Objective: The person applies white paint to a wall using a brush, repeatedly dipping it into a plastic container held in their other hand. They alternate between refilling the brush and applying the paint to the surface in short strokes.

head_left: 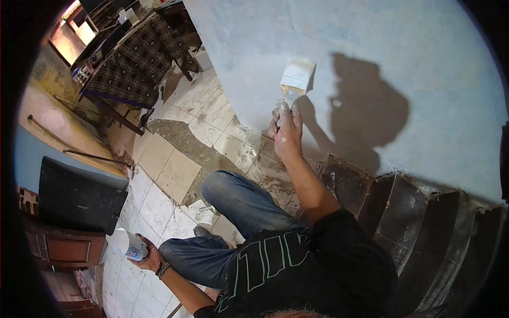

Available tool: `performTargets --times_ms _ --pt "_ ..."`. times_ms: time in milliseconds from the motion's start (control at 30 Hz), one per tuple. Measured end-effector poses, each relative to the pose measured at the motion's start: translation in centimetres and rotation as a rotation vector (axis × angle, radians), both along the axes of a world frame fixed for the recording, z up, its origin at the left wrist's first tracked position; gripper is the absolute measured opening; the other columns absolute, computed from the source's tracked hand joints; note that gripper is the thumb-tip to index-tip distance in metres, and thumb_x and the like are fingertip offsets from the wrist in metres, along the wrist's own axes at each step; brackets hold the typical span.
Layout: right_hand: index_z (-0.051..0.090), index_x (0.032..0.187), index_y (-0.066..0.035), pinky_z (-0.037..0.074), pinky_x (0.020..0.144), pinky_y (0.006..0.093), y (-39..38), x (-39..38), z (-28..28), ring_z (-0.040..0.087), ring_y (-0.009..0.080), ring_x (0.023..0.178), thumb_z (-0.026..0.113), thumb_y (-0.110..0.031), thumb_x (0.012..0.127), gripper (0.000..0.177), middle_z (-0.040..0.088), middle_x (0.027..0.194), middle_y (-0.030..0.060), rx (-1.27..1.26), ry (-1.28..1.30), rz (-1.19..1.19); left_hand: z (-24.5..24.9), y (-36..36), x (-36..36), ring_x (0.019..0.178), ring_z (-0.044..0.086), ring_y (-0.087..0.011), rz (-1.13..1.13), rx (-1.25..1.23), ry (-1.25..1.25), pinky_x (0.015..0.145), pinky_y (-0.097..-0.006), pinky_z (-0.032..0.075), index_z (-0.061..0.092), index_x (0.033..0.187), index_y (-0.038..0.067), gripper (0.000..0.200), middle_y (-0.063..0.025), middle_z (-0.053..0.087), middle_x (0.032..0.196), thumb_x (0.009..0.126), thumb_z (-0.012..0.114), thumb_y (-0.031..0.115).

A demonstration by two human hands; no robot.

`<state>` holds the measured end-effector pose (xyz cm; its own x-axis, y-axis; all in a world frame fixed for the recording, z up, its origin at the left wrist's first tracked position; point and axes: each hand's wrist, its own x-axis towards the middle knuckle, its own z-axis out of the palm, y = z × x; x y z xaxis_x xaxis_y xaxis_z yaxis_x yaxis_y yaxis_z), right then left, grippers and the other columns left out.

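My right hand (287,127) is closed round the handle of a wide paintbrush (297,77), its bristles coated in white paint. The brush overlaps the pale blue-white wall (424,69), and both cast shadows on it. Paint smears mark my right fingers. Low at the left, my left hand (150,256) grips a white paint tub (127,245) with a printed label, which is tilted; its contents are hidden from this angle. A dark bracelet circles my left wrist.
Dark tiled stairs (395,206) climb along the wall's foot at the right. A table with a checked cloth (132,58) stands at the back left. Worn floor tiles (169,169) include a broken patch. A black panel (77,196) and a wooden cabinet (66,248) are at the left.
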<state>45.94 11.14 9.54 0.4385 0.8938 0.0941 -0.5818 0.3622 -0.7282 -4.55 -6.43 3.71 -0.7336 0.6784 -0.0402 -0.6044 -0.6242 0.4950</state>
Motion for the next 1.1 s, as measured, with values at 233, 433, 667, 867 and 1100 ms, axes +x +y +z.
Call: performTargets --times_ms 233,433,667,867,1100 --pt "0.048 0.1 -0.007 0.034 0.043 0.0244 1.2 4.3 -23.6 0.043 0.0078 0.056 0.046 -0.03 0.097 0.024 0.044 0.073 -0.0024 -0.182 0.105 -0.24 -0.9 -0.3 -1.3 0.107 0.054 -0.0418 -0.067 0.042 0.007 0.082 -0.0454 0.052 0.038 0.133 -0.002 0.07 -0.026 0.05 0.122 0.083 0.059 0.043" --pt "0.047 0.089 -0.01 0.03 0.04 0.027 -2.8 3.4 -27.0 0.037 0.0103 0.046 0.047 -0.026 0.094 0.016 0.044 0.068 -0.0004 -0.75 0.12 -0.136 -0.7 -0.3 -1.0 0.108 0.054 -0.0425 -0.033 0.03 -0.025 0.084 -0.0482 0.05 0.044 0.13 -0.002 0.064 -0.0239 0.052 0.124 0.084 0.06 0.04" --pt "0.043 0.087 -0.012 0.03 0.04 0.0239 -4.4 3.0 -4.2 0.037 0.0089 0.048 0.05 -0.028 0.094 0.019 0.041 0.067 -0.0016 -0.177 0.147 -0.039 -0.7 -0.2 -1.3 0.108 0.054 -0.0417 -0.03 0.007 -0.017 0.082 -0.0449 0.052 0.04 0.133 -0.001 0.069 -0.0249 0.051 0.121 0.084 0.057 0.044" --pt "0.046 0.092 -0.011 0.032 0.042 0.0216 -2.7 4.8 -5.6 0.041 0.0057 0.054 0.047 -0.03 0.096 0.019 0.042 0.068 -0.0023 -0.111 -0.058 -0.215 -0.7 0.0 -0.9 0.108 0.054 -0.0406 0.008 -0.014 0.027 0.082 -0.044 0.051 0.039 0.133 -0.003 0.071 -0.0264 0.051 0.121 0.083 0.058 0.043" --pt "0.046 0.089 -0.01 0.033 0.037 0.0264 -4.9 3.7 -23.1 0.041 0.0108 0.044 0.049 -0.026 0.094 0.016 0.045 0.065 0.0002 -0.548 -0.09 -0.134 -1.5 -0.2 -1.9 0.107 0.054 -0.04 -0.068 0.051 -0.015 0.083 -0.0441 0.051 0.039 0.132 -0.004 0.072 -0.0285 0.05 0.12 0.082 0.059 0.044"
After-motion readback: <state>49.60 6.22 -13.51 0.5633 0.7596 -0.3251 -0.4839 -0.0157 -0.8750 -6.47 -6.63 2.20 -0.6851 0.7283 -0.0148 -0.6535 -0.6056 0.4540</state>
